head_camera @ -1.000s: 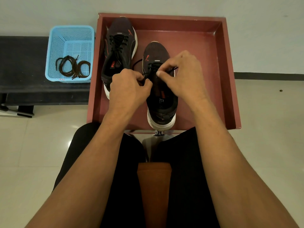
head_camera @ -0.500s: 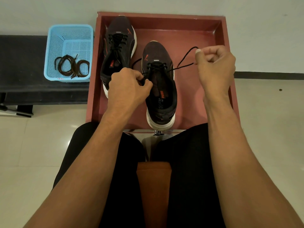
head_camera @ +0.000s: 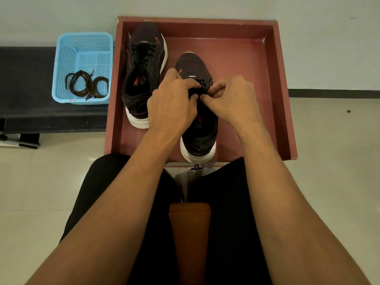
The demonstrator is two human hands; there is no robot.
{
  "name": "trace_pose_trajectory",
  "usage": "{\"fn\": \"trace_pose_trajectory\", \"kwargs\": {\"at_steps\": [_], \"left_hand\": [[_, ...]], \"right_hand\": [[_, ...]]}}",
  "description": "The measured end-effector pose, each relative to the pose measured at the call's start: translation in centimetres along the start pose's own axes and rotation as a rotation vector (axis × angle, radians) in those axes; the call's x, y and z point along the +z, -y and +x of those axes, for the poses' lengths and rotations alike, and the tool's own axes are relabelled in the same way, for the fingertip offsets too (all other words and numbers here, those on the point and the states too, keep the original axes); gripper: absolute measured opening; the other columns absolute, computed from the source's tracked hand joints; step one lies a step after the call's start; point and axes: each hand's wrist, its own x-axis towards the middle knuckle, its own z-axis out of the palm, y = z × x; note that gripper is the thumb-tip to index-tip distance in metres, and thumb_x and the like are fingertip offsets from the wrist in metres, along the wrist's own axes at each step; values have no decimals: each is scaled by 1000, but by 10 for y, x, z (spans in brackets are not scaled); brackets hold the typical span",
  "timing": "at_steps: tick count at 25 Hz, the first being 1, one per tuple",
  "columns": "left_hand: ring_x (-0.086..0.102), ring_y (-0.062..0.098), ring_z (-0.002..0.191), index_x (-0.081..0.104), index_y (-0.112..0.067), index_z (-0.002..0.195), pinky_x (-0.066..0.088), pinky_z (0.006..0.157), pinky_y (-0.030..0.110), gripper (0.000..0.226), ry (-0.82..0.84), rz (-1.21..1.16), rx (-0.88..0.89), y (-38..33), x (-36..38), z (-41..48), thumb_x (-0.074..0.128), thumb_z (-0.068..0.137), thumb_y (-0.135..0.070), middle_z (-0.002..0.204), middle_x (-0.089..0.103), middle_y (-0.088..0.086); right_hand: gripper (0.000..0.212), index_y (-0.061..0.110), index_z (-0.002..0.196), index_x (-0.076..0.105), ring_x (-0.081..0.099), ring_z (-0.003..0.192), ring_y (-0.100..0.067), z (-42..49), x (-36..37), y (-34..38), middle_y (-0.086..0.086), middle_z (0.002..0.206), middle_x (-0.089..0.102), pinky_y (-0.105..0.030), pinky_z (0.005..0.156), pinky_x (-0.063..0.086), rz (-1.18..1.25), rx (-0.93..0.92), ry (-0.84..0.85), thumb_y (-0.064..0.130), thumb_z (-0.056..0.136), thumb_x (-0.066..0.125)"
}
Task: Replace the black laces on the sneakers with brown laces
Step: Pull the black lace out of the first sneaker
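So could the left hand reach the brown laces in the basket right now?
Probably yes: the brown laces lie uncovered in the open basket left of the tray. The left hand is busy with the black lace, though.

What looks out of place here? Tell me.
Nothing is spilled or damaged. Only oddity: the far sneaker sits by the tray's left wall, the near sneaker staggered, its heel at the front rim. The left hand and right hand hold its black lace.
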Motion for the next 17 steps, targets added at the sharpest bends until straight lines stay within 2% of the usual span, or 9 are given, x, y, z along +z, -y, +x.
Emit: {"fn": "trace_pose_trajectory", "kwargs": {"at_steps": [3, 5, 9, 12, 15, 17], "left_hand": [[64, 32, 105, 69, -42, 130, 54, 82, 45, 31, 9, 29, -2, -1, 5, -1, 66, 99, -41, 123, 52, 1], [64, 34, 106, 69, -41, 130, 52, 81, 46, 31, 13, 40, -2, -3, 7, -1, 65, 100, -43, 126, 52, 3], [65, 31, 104, 73, -38, 119, 51, 76, 42, 23, -23, 36, -15, -3, 9, 0, 68, 97, -45, 122, 56, 2], [64, 20, 95, 73, -37, 104, 49, 72, 38, 11, -90, -47, -64, 0, 5, 5, 68, 96, -42, 107, 59, -8], [61, 9, 84, 64, -33, 96, 52, 76, 37, 3, -187, -195, -204, 13, -3, 11, 62, 97, -34, 90, 61, -15], [61, 6, 81, 62, -28, 97, 55, 81, 37, 2, -234, -234, -244, 23, -6, 14, 61, 100, -29, 87, 62, -14]], "right_hand": [[4, 31, 91, 78, 67, 72, -1, -1, -2, 0, 14, 76, 68, -15, 56, 47, -22, 1, -9, 34, 88, 78], [4, 30, 93, 80, 64, 68, 2, -3, -4, 0, 16, 74, 65, -12, 53, 43, -20, -3, -9, 32, 90, 78], [2, 30, 91, 80, 66, 69, 0, -4, -5, 1, 16, 72, 66, -14, 56, 48, -2, -7, -7, 30, 89, 79], [4, 31, 91, 80, 69, 73, -3, -3, -6, 0, 16, 75, 68, -18, 64, 55, -3, -6, -10, 28, 89, 78], [7, 30, 91, 80, 68, 73, -2, -2, -10, -3, 17, 73, 66, -14, 60, 50, 2, 11, -19, 24, 89, 77], [8, 31, 90, 80, 68, 72, -2, -2, -11, -5, 17, 72, 67, -14, 61, 50, 8, 23, -22, 23, 89, 77]]}}
